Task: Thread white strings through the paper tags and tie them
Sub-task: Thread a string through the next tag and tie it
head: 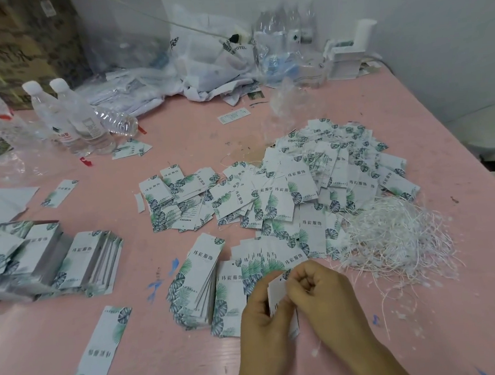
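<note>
Near the front edge of the pink table [264, 121], my left hand [261, 319] grips a small stack of white leaf-printed paper tags [277, 293] upright. My right hand [322, 294] curls over the top corner of that stack, fingertips pinching at the hole end; any string between them is too fine to see. A tangled heap of white strings [392, 235] lies just right of my hands. A large loose pile of tags [314, 182] spreads across the middle. A fanned row of tags [264, 260] lies directly behind my hands.
Neat stacks of tags [47, 259] sit at the left, and a single tag [103, 345] lies at the front left. Water bottles [69, 115] stand at the back left. Plastic bags [209, 57] and a white box [348, 52] line the back wall.
</note>
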A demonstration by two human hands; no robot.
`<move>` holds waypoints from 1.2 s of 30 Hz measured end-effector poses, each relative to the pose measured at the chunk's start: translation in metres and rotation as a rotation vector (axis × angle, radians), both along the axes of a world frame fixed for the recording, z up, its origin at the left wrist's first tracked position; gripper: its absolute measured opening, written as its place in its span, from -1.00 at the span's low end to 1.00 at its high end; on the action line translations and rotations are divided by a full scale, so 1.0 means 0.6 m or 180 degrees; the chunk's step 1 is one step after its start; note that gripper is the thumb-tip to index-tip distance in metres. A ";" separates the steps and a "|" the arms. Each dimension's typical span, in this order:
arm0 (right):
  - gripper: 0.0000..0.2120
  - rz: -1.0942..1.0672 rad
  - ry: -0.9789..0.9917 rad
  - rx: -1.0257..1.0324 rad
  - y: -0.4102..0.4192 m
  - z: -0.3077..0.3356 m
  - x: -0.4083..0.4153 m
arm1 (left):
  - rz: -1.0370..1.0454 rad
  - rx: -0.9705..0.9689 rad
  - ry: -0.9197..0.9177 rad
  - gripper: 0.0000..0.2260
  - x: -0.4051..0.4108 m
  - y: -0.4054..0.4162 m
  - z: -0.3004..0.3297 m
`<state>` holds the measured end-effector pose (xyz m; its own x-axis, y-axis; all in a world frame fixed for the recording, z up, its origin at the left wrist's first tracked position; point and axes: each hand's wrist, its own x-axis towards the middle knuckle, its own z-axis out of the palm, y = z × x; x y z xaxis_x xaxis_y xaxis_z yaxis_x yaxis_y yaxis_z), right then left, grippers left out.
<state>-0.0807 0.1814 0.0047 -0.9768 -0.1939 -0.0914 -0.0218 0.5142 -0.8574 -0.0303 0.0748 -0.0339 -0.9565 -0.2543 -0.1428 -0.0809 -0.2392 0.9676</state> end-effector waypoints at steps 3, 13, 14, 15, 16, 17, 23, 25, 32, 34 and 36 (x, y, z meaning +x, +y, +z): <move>-0.89 0.0022 0.0029 0.0065 0.000 0.001 0.000 | -0.0088 -0.0122 0.0076 -0.72 0.002 0.001 -0.001; -0.89 0.0081 0.0023 0.0359 0.005 0.009 0.000 | -0.0098 -0.0302 0.0043 -0.73 0.002 0.006 -0.025; -0.90 0.0084 0.0019 0.0379 0.005 0.009 -0.001 | -0.0098 -0.0331 0.0050 -0.73 0.001 0.005 -0.027; -0.91 0.0086 0.0018 0.0385 0.005 0.009 -0.001 | -0.0098 -0.0358 0.0056 -0.73 0.000 0.005 -0.029; -0.92 0.0088 0.0020 0.0380 0.005 0.009 -0.001 | -0.0104 -0.0393 0.0062 -0.72 0.000 0.005 -0.031; -0.93 0.0085 0.0027 0.0370 0.005 0.008 -0.001 | -0.0111 -0.0427 0.0066 -0.72 -0.001 0.004 -0.033; -0.90 0.0095 0.0066 0.0058 0.003 0.004 0.001 | -0.0084 -0.0346 -0.0031 -0.67 -0.004 0.005 -0.045; -0.89 0.0105 0.0034 -0.0140 0.004 0.002 0.003 | -0.0067 -0.0179 -0.0050 -0.69 -0.006 0.005 -0.047; -0.75 0.0169 0.0030 -0.0639 0.006 -0.007 0.004 | -0.0207 -0.0334 0.0065 -0.73 -0.007 0.004 -0.038; -0.76 0.0195 -0.0012 -0.0765 0.006 -0.009 0.003 | -0.0262 -0.0425 0.0117 -0.76 -0.006 0.003 -0.031; -0.77 0.0164 -0.0040 -0.0888 0.008 -0.012 0.002 | -0.0386 -0.0609 0.0175 -0.74 -0.006 0.001 -0.021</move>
<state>-0.0793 0.1860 -0.0025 -0.9641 -0.2626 -0.0398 -0.0302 0.2570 -0.9659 -0.0336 0.0754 -0.0465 -0.9868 -0.1544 -0.0498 -0.0437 -0.0426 0.9981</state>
